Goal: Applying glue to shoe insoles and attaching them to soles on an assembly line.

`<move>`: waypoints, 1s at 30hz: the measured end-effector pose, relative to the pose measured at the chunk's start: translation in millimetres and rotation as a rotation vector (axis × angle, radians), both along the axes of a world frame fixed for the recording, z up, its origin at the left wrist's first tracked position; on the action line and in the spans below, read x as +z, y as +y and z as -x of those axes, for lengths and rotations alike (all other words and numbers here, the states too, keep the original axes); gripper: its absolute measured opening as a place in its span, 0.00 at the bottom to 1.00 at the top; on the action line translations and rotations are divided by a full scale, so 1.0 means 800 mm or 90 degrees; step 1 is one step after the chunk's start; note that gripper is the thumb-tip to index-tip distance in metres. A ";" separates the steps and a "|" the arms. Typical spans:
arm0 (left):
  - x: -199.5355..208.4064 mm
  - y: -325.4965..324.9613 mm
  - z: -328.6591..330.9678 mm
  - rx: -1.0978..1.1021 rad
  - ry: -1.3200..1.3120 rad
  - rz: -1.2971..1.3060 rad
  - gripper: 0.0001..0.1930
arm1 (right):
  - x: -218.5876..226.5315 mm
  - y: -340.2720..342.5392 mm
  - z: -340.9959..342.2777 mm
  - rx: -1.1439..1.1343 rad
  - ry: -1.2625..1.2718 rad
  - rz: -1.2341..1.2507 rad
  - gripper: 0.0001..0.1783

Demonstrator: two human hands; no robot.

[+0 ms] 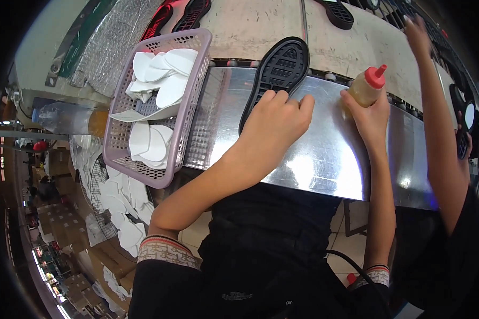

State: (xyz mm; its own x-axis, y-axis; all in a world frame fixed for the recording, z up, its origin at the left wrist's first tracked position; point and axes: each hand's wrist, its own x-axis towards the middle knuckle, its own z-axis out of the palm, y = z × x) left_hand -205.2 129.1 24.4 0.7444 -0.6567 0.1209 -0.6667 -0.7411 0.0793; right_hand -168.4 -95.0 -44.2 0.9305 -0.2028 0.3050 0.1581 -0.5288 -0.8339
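Observation:
A black shoe sole [283,66] with a raised rim and ribbed hollows lies lengthwise on the metal work surface, its toe end pointing away from me. My left hand [277,119] is closed over its nearer half, knuckles up; fingertips and that part of the sole are hidden beneath it. To the right, my right hand [371,114] is wrapped round a translucent squeeze bottle [363,91] with a red cap and nozzle, holding yellowish liquid. The bottle is tilted slightly, its nozzle up, apart from the sole.
Left of the sole, a lilac plastic basket [182,127] holds white pads [167,80] in two sections. Beyond the metal sheet [324,133] runs a pale conveyor belt [250,26] with more soles [339,15]. At right, a co-worker's arm [436,106] reaches over the line.

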 end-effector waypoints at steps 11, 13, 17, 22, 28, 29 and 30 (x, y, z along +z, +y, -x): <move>0.006 0.030 -0.011 -0.004 -0.014 0.034 0.12 | 0.000 -0.002 -0.002 0.004 -0.004 0.023 0.31; 0.002 0.032 -0.020 -0.061 -0.018 0.061 0.11 | -0.001 -0.001 -0.001 0.008 -0.004 0.017 0.31; -0.004 0.038 -0.031 -0.076 0.031 0.090 0.10 | -0.003 0.001 0.000 0.002 -0.011 0.003 0.30; -0.024 0.048 -0.046 -0.105 0.074 0.272 0.08 | -0.005 -0.003 -0.002 0.008 -0.016 0.011 0.30; -0.031 0.049 -0.034 -0.059 0.046 0.301 0.08 | -0.004 -0.001 -0.004 0.001 -0.001 0.008 0.29; -0.031 0.048 -0.031 -0.060 0.045 0.302 0.08 | -0.004 -0.001 -0.003 0.001 -0.002 0.009 0.29; -0.031 0.046 -0.028 -0.070 0.011 0.262 0.09 | -0.003 -0.001 -0.001 0.000 0.005 0.007 0.29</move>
